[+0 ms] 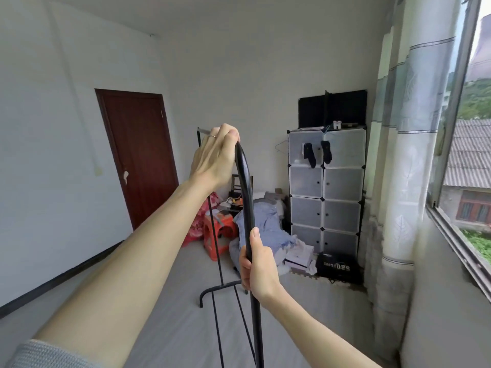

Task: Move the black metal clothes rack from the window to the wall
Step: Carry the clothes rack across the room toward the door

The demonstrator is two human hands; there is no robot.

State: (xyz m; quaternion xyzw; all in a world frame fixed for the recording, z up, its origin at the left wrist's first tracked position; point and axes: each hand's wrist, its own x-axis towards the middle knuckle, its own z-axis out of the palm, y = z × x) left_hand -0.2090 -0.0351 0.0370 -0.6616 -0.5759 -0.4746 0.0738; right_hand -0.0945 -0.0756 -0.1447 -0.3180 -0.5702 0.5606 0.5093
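Both hands grip a black metal clothes rack (pixel 245 187): the left hand (pixel 215 155) closed over its curved top corner, the right hand (pixel 256 264) wrapped around the upright post just below, window at right

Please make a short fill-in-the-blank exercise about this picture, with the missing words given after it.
1. The left hand grips the ____ end of the black rack.
2. The right hand holds the rack's upright ____.
3. Two dark socks hang on the cube ____ beside the curtain.
4. The door in the left wall is ____.

Missing words: top; pole; cabinet; closed
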